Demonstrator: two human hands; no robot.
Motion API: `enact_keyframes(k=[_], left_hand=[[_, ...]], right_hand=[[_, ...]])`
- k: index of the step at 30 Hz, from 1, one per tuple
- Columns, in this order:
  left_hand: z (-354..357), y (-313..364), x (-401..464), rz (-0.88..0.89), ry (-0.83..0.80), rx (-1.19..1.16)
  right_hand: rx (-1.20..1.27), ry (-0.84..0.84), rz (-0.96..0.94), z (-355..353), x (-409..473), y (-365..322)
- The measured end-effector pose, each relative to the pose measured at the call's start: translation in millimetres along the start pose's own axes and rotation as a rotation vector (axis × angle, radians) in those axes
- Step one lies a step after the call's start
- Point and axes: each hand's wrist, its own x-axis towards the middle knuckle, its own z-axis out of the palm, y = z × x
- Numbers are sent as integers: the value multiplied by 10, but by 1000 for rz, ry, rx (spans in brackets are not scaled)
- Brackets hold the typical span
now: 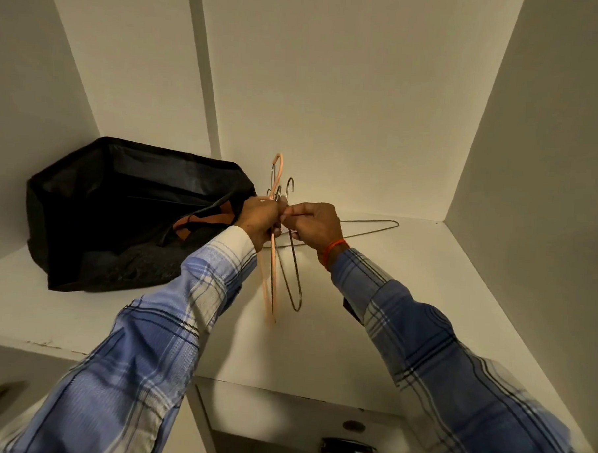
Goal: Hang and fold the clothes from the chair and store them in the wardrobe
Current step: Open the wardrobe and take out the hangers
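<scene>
A: What are the hands doing?

B: Both reach up over a white wardrobe shelf (407, 299). The left hand (258, 217) is curled around the necks of a small bunch of hangers, just below their hooks. The right hand (313, 225) meets it fingertip to fingertip and pinches at the same bunch of necks.

A: Which hangers?

B: A peach plastic hanger (272, 245) stands nearly upright, its hook above the hands and its body hanging below them. Beside it, thin metal wire hangers (293, 277) point down too. Another wire hanger (376, 226) lies flat on the shelf behind the right hand; I cannot tell whether that hand touches it.

A: Any clothes visible?

B: To the left on the shelf sits a black fabric bin (96, 197), tipped with its open side toward the camera, holding dark grey cloth and something orange-brown. Both arms wear blue and white plaid sleeves (142, 339). An orange thread band (334, 250) circles the right wrist.

A: What lies below?

B: A white drawer front with a dark metal handle (349, 451).
</scene>
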Motion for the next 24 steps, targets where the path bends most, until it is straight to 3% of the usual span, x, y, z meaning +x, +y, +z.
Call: enact_keyframes(k=[7, 11, 13, 15, 18, 21, 24], left_hand=[[-89, 62, 44, -76, 4, -47], [-151, 41, 102, -87, 41, -73], [-170, 32, 87, -102, 37, -130], [-193, 35, 63, -111, 36, -173], [-233, 34, 82, -115, 49, -172], [-272, 29, 93, -115, 50, -169], [-269, 17, 103, -122, 34, -186]], right_hand=[[189, -128, 33, 17, -8, -38], [162, 1, 89, 16, 89, 89], [-194, 47, 76, -1, 218, 301], [-727, -106, 35, 19, 307, 503], [-1149, -348, 14, 157, 321, 667], [-1310, -393, -15, 283, 327, 735], [-1202, -292, -49, 244, 271, 698]])
